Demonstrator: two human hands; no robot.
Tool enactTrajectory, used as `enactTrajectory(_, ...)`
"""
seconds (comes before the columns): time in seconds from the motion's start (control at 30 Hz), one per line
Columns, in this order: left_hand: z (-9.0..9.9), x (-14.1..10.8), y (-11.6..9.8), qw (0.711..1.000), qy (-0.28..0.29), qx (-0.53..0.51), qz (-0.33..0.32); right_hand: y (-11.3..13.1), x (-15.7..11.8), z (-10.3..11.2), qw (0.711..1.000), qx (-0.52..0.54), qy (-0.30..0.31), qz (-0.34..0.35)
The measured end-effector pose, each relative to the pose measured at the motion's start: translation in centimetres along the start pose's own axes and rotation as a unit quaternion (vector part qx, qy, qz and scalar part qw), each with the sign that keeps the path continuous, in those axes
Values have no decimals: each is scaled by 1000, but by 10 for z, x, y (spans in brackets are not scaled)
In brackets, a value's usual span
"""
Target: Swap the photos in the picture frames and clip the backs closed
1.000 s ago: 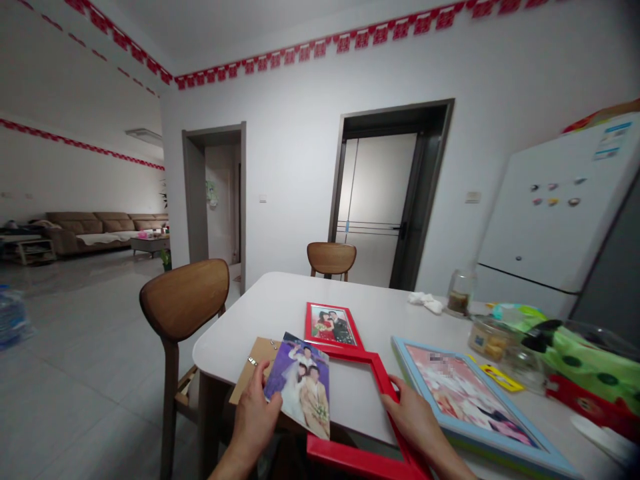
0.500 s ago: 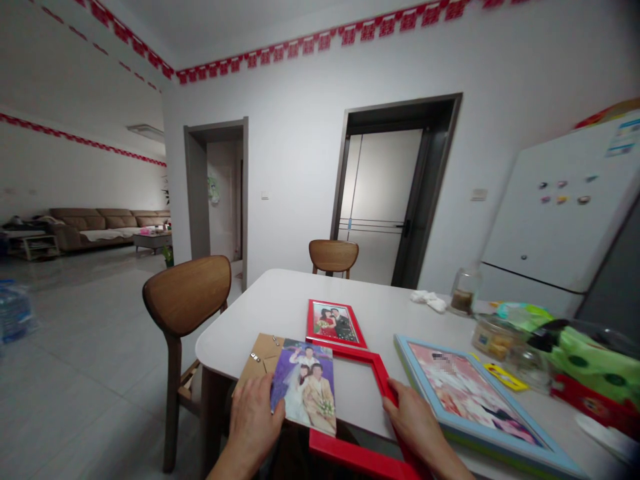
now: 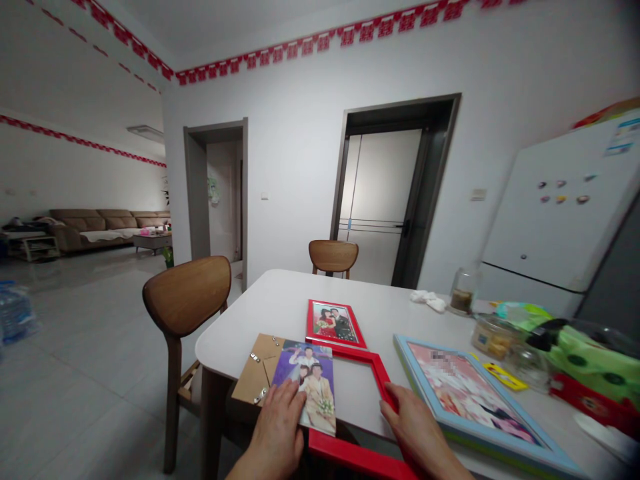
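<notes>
Shifting left hand [image 3: 280, 420] rightward since 0.5 s ago, resting it unclenched on loose photo [image 3: 321, 393], overlapping backing board [image 3: 247, 387] near table [image 3: 290, 283] edge; grasping red frame [image 3: 385, 380] with right hand [image 3: 417, 420]; risking creasing photo by pressing unevenly.

White table [image 3: 383, 317], 2 framed pictures [image 3: 336, 325], jar [image 3: 463, 293]

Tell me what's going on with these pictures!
Someone's left hand lies on a loose wedding photo, which partly covers a brown backing board. The right hand grips a red picture frame with no picture in it. Beyond, a second red frame holding a couple's photo lies on the white table; a light-blue picture frame lies at right.
</notes>
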State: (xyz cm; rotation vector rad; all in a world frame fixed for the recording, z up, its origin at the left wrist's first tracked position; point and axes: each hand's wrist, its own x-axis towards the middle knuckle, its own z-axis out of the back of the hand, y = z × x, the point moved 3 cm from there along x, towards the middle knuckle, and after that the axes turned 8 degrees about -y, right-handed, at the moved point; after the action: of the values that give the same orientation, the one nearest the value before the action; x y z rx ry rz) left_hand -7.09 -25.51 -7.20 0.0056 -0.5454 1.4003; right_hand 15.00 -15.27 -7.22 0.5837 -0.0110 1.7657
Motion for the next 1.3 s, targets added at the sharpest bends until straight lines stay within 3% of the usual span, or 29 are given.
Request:
enactTrajectory(0.17,-5,5,-4,999,-22,11,-39,0,-1,-3,1000,2,1,11)
enactTrajectory(0.3,-6,4,-3,994,-47,39,-87,0,-2,-7,999,1,-34,27)
enactTrajectory(0.5,16,17,2,966,-203,42,-152,19,-5,10,988,80,-118,56)
enactTrajectory(0.6,37,29,4,948,-291,6,-131,40,-9,25,977,164,-116,74)
enactTrajectory(0.7,51,35,4,935,-338,-30,-101,57,-13,31,969,225,-81,65)
enactTrajectory(0.87,42,25,-8,948,-295,-31,-115,63,-17,18,960,281,-12,13)
enactTrajectory(1.03,30,18,-12,954,-276,-22,-117,54,-19,6,954,299,8,-9)
enactTrajectory(1.3,39,27,-8,945,-305,-114,-41,69,-21,6,934,356,25,-14)
